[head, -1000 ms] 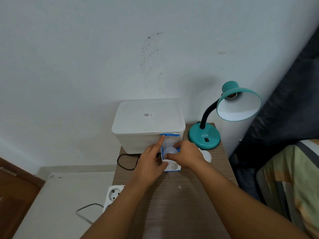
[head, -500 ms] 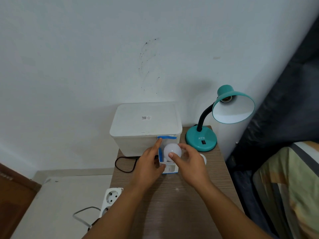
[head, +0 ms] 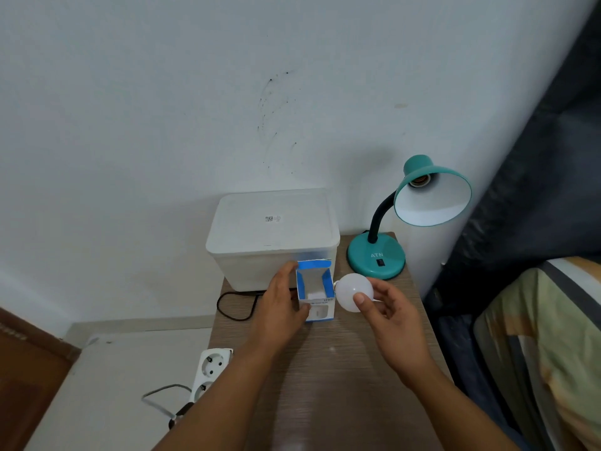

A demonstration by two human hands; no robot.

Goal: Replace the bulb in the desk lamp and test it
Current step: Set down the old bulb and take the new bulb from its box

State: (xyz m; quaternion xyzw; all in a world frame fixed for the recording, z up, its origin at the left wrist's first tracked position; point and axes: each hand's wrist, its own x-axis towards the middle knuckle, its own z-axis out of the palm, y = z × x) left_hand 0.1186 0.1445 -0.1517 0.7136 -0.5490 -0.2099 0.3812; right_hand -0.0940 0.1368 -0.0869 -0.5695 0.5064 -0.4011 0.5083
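A teal desk lamp point(head: 377, 257) stands at the table's back right, its shade point(head: 434, 196) tilted toward me with an empty socket point(head: 419, 180) showing. My right hand point(head: 390, 315) holds a white bulb point(head: 353, 289) by its globe, its screw base pointing left, just right of the bulb box. My left hand point(head: 279, 307) grips the small blue and white bulb box point(head: 315, 294), which stands on the table with its top flaps open and empty inside.
A white lidded plastic bin point(head: 273, 236) sits at the back of the wooden table point(head: 325, 385), against the wall. A black cord point(head: 234, 304) loops off the table's left edge. A white power strip point(head: 211, 369) lies lower left. Bedding point(head: 536, 336) lies right.
My right hand has drawn the bulb up out of the box and carried it to the right. My left hand kept hold of the box. The camera view shifted slightly.
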